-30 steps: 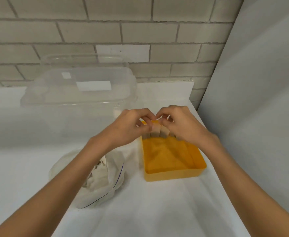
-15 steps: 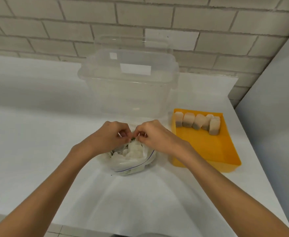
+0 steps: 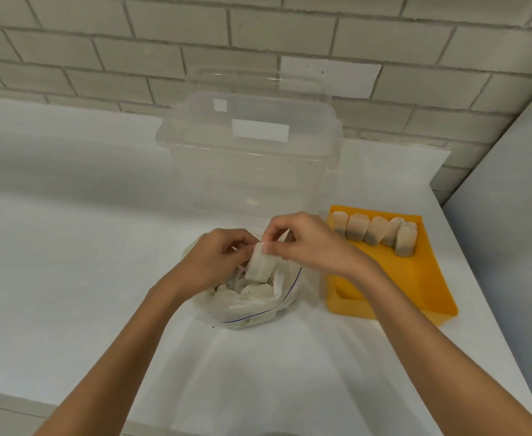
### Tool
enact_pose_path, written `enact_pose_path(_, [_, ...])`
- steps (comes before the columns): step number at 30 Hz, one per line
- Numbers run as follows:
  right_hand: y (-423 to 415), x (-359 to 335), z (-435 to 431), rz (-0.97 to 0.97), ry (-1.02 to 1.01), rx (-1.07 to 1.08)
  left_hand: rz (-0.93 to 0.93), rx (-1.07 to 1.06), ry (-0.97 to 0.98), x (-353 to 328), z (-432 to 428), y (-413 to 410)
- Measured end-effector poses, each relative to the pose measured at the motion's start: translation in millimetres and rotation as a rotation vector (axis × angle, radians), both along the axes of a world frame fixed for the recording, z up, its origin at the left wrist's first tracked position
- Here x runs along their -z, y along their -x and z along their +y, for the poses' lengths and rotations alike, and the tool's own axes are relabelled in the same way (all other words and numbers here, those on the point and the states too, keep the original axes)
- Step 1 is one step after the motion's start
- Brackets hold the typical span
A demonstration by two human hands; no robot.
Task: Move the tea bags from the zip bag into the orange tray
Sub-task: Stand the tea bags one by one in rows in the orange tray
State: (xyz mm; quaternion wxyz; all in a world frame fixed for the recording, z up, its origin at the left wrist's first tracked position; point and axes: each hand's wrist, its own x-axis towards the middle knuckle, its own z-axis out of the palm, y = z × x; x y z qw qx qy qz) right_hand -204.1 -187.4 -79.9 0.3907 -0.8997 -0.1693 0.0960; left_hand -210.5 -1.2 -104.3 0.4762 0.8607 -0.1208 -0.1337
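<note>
A clear zip bag (image 3: pixel 258 305) with a blue seal line lies open on the white counter, with several pale tea bags inside. Just above its mouth, one tea bag (image 3: pixel 260 266) hangs pinched at its top by my right hand (image 3: pixel 305 243). My left hand (image 3: pixel 219 256) is curled at the bag's left side, with its fingertips at the same tea bag's top edge. To the right sits the orange tray (image 3: pixel 415 287), with several tea bags (image 3: pixel 376 231) standing in a row along its far wall.
A large clear plastic storage tub (image 3: pixel 252 158) with a lid behind it stands right behind the zip bag. A brick wall runs along the back. A grey panel (image 3: pixel 510 184) closes off the right side. The counter's front edge is near the bottom.
Both hands left the orange tray and came to the zip bag. A tea bag has since been lifted out of the bag's mouth. The view shifted left.
</note>
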Motion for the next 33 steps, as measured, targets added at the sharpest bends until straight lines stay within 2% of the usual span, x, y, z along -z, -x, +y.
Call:
enact_pose_path(3, [-4.7,-12.5,-8.9,0.049,-0.15,0.103,0.105,-0.066,0.255,-6.7,-4.8,1.2])
enact_pose_path(5, [-5.8,-19.0,-14.0,0.069,-0.241,0.173,0.053,-0.142,0.339,-9.6,-10.4,2.5])
enact_pose_path(8, [-6.1,-26.9,-18.6,0.098,-0.359,0.264,-0.136,-0.221,0.302,-11.7,-20.5,4.4])
enact_pose_path(10, [-6.2,-30.6,-19.1,0.128,-0.423,0.317,-0.195,-0.166,0.298,-13.4,-29.2,8.7])
enact_pose_path(14, [-2.2,-37.6,-18.9,0.206,-0.56,0.34,-0.242,-0.075,0.272,-11.7,-49.0,14.6])
enact_pose_path(17, [1.2,-42.8,-21.5,0.246,-0.623,0.334,-0.184,-0.101,0.384,-12.4,-57.2,11.9])
enact_pose_path(20, [1.5,-47.2,-30.0,0.158,-0.564,0.348,0.071,-0.055,0.637,-16.4,-60.4,8.7])
enact_pose_path(23, [0.0,-49.6,-44.1,0.024,-0.382,0.386,0.202,0.015,0.747,-19.8,-63.5,4.9])
enact_pose_path(28, [2.9,-50.3,-65.0,-0.014,-0.272,0.371,0.285,0.08,0.792,-23.3,-76.8,-1.8])
enact_pose_path(33, [8.9,-58.4,-97.1,-0.041,-0.281,0.392,0.343,0.12,0.794,-25.4,-99.5,-11.5])
